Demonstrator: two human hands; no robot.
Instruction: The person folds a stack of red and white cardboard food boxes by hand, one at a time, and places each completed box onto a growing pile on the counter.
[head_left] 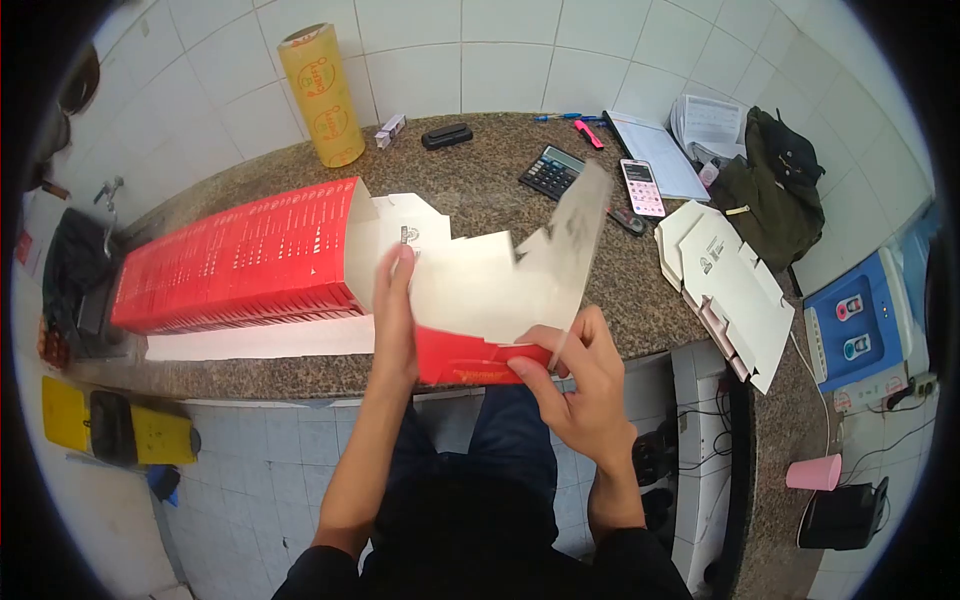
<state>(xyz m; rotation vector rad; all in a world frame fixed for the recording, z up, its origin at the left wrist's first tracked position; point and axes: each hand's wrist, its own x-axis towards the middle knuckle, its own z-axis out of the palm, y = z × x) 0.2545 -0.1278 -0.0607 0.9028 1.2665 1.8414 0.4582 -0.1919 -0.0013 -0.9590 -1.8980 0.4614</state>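
A partly folded red and white carton (470, 290) is held between my two hands above the counter's front edge. My left hand (395, 315) lies along the carton's left side, fingers pointing up. On the right, my right hand (580, 385) pinches the red front wall near its corner with thumb and fingers. The carton's right flap stands up and is blurred. Just left of my hands lies a long row of nested red cartons (240, 255), white inside. Flat white carton blanks (730, 280) rest on the right part of the counter.
A yellow printed film roll (325, 100) stands at the back left. Behind the carton are a calculator (551, 172), a phone (642, 188), a clipboard (655, 150) and a black case (447, 136). A dark green bag (775, 195) and a pink cup (814, 473) are at right.
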